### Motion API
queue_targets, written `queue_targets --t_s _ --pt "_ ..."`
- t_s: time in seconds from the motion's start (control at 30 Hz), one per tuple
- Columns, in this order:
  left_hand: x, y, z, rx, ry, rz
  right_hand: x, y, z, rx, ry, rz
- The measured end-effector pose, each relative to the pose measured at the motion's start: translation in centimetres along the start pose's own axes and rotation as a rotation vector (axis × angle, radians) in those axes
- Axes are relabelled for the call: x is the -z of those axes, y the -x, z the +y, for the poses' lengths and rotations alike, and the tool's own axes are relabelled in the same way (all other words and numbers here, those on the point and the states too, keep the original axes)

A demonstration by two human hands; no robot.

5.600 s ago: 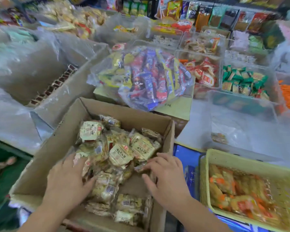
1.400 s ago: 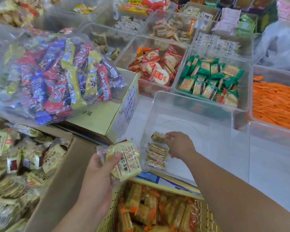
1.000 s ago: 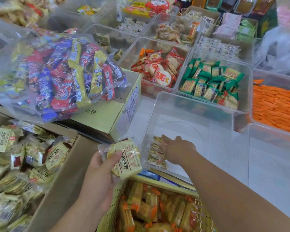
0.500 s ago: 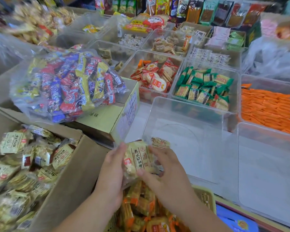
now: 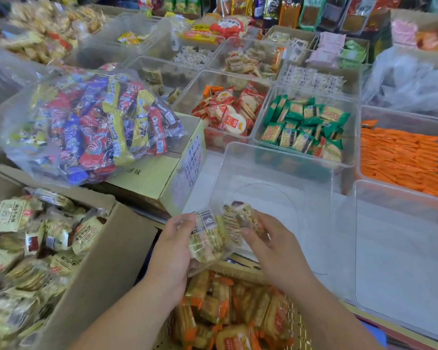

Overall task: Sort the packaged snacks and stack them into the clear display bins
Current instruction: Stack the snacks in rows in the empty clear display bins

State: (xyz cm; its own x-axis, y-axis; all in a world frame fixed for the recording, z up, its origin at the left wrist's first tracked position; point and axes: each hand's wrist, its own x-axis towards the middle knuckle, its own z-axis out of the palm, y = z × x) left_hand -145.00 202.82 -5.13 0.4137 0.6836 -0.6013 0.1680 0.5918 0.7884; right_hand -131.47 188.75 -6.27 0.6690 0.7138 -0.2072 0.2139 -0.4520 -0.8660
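Plastic-wrapped cracker packs [image 5: 209, 239] are gripped by left hand [image 5: 172, 251] and right hand [image 5: 272, 248], fingers curled.

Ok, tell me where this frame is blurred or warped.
Head view: blur smears the far-left snack piles; wide-angle stretch splays the near clear bin walls; the packets in the left hand and right hand look sharp, barcode visible.

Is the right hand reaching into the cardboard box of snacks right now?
No, the right hand grips a snack packet at the near corner of the clear bin, while the cardboard box sits off to the left.
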Motion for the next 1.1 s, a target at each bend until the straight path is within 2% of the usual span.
queue_targets --t_s 0.1,0.2,0.3,0.4,0.67,0.8,0.9,0.97,1.03,1.07,1.1 --pt "1.0 -1.1 0.3 0.024 0.088 0.023 1.5 -3.4 2.1 -0.119 -0.045 0.118" --pt "1.9 -1.8 0.7 0.030 0.152 0.026 2.5 -8.1 3.7 -0.204 0.071 0.181" --pt "2.8 -2.4 0.6 0.036 0.183 0.025 1.8 -12.5 5.0 -0.175 0.290 0.099" --pt "3.4 -2.7 0.5 0.022 0.169 0.010 -0.6 -15.4 5.8 -0.133 0.410 0.010" --pt "3.8 -2.5 0.7 -0.020 0.139 0.003 -4.1 -16.2 8.1 -0.122 0.599 -0.258" --pt "3.3 -2.2 1.1 -0.135 -0.017 -0.007 -3.0 -15.0 7.1 -0.096 0.630 -0.329" --pt "3.3 -1.7 1.3 -0.386 -0.421 -0.109 -1.6 -12.6 4.6 -0.083 0.480 -0.144" --pt "3.2 -1.4 1.9 -0.660 -0.761 -0.191 -0.7 -9.8 2.4 -0.166 0.132 -0.063" --pt "2.6 -1.4 2.2 -1.031 -1.030 -0.292 0.2 -6.8 0.0 -0.311 -0.417 -0.144" --pt "2.2 -1.4 2.2 -1.168 -1.111 -0.334 0.7 -5.4 -0.7 -0.361 -0.632 -0.234" --pt "1.9 -1.3 2.0 -1.250 -1.158 -0.368 1.2 -4.1 -1.2 -0.361 -0.750 -0.311"
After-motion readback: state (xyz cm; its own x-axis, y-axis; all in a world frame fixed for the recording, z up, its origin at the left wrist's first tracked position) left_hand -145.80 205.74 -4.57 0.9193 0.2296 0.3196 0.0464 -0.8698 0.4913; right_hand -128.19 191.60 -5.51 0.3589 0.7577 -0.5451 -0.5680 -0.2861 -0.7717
